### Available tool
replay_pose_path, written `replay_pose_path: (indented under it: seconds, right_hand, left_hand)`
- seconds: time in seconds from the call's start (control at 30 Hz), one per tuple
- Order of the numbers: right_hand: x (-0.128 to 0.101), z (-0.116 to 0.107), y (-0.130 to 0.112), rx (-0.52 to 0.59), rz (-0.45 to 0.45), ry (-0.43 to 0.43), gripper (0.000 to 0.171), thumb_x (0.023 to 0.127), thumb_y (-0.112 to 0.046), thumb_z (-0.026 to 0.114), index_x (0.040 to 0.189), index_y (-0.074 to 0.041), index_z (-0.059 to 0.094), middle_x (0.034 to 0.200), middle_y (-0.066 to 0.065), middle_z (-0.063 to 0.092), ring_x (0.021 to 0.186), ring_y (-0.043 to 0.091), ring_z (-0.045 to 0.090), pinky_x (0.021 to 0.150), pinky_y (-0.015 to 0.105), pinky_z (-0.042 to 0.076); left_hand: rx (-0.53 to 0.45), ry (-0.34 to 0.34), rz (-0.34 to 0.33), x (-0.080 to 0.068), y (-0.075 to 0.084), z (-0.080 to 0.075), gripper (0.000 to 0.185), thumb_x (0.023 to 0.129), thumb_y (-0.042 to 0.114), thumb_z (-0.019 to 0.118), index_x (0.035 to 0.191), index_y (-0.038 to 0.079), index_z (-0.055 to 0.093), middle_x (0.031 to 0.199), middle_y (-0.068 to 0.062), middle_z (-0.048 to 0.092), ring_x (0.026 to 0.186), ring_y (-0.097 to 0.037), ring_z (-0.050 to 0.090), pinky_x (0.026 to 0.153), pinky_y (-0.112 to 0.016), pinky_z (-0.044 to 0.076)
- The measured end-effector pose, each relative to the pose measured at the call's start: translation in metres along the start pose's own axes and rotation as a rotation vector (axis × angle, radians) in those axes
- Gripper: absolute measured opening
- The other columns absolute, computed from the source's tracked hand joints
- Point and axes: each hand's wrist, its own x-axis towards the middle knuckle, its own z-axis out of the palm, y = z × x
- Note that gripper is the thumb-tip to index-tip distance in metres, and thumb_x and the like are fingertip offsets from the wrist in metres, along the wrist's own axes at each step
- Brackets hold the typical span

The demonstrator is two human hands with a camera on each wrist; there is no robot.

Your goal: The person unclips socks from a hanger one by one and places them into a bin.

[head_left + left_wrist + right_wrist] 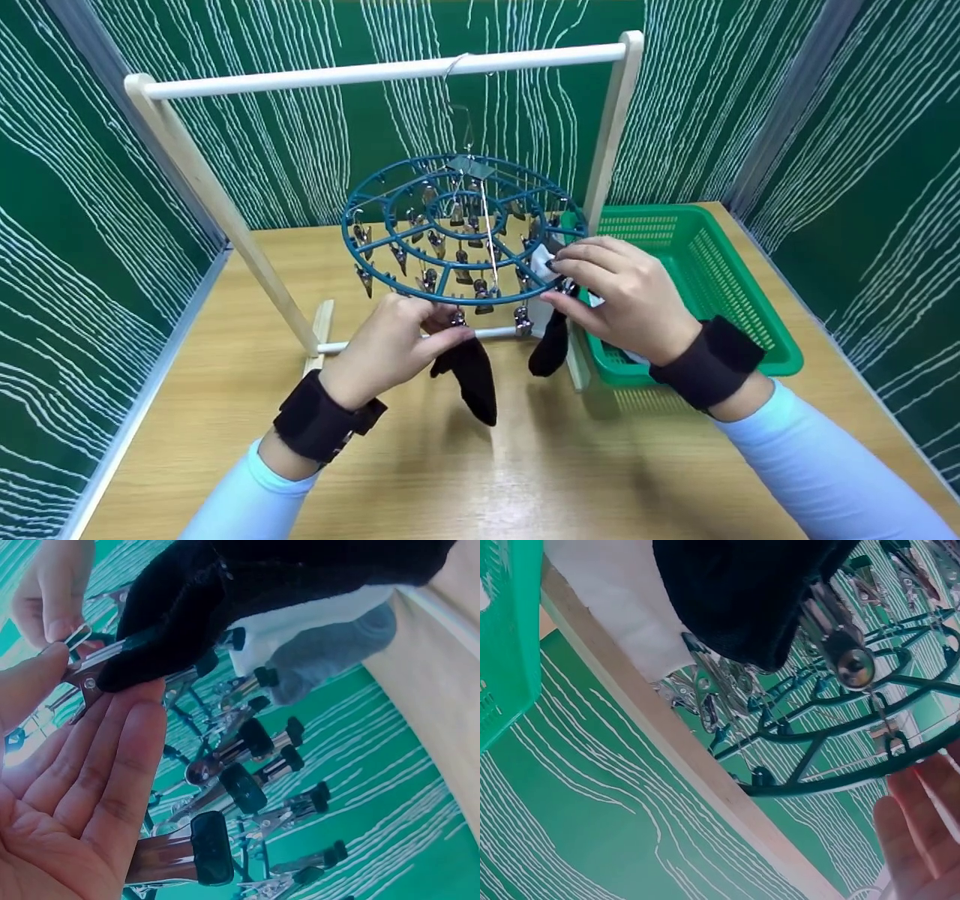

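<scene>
A round dark-green clip hanger with several metal clips hangs by its hook. My left hand pinches a clip at its front edge between thumb and fingers. From that clip hangs a black sock, caught in its jaws. My right hand holds the hanger's front-right rim, fingers over the top and thumb lower down. A second black sock hangs beneath that hand; its clip shows in the right wrist view. A white sock and a grey sock hang behind in the left wrist view.
A rack with a white bar and wooden posts carries the hanger. A green basket stands on the table at right, partly behind my right hand. Green walls with white lines enclose the table.
</scene>
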Motion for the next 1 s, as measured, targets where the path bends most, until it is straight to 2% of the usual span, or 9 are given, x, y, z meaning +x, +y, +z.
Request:
replay_pose_path:
  seconds: [0.2,0.43,0.63,0.77,1.0]
  right_hand:
    - [-0.013,0.001,-0.008,-0.004,0.065,0.066,0.032,0.090,-0.024,0.091,0.105,0.002,0.081,0.099,0.019,0.081,0.088,0.033,0.074,0.076,0.045,0.067]
    - [-0.032,0.012,-0.022,0.067,0.128,0.028,0.022,0.090,-0.020,0.090,0.087,-0.003,0.076,0.080,0.010,0.075,0.073,0.022,0.069,0.063,0.036,0.062]
    - [-0.045,0.029,-0.038,0.210,0.203,-0.067,0.018,0.088,-0.019,0.092,0.088,-0.008,0.077,0.080,0.004,0.077,0.071,0.015,0.071,0.065,0.034,0.062]
    - [-0.052,0.041,-0.045,0.294,0.282,-0.177,0.018,0.090,-0.022,0.090,0.091,-0.008,0.079,0.084,0.004,0.078,0.074,0.016,0.073,0.068,0.035,0.063]
    - [-0.056,0.061,-0.051,0.365,0.358,-0.318,0.024,0.092,-0.028,0.089,0.094,-0.007,0.077,0.080,0.005,0.074,0.069,0.015,0.063,0.063,0.031,0.056]
  left_hand:
    - [-0.027,-0.005,-0.043,-0.001,-0.001,-0.001,0.014,0.099,0.014,0.082,0.097,0.000,0.082,0.091,-0.010,0.084,0.079,-0.019,0.079,0.075,-0.031,0.067]
    - [-0.054,-0.005,-0.076,-0.002,-0.001,-0.001,0.012,0.097,0.009,0.083,0.098,-0.002,0.082,0.092,-0.013,0.084,0.080,-0.020,0.081,0.075,-0.030,0.068]
    - [-0.058,0.006,-0.077,-0.002,0.000,0.001,0.009,0.097,0.006,0.081,0.098,-0.003,0.082,0.091,-0.013,0.084,0.080,-0.021,0.082,0.075,-0.032,0.068]
    - [-0.058,0.018,-0.082,-0.001,0.001,0.002,0.010,0.096,0.006,0.081,0.099,-0.004,0.082,0.091,-0.013,0.084,0.081,-0.021,0.082,0.075,-0.034,0.068]
    - [-0.067,0.031,-0.096,-0.001,0.001,0.003,0.010,0.097,0.008,0.082,0.099,-0.002,0.082,0.090,-0.012,0.084,0.080,-0.020,0.082,0.075,-0.033,0.068]
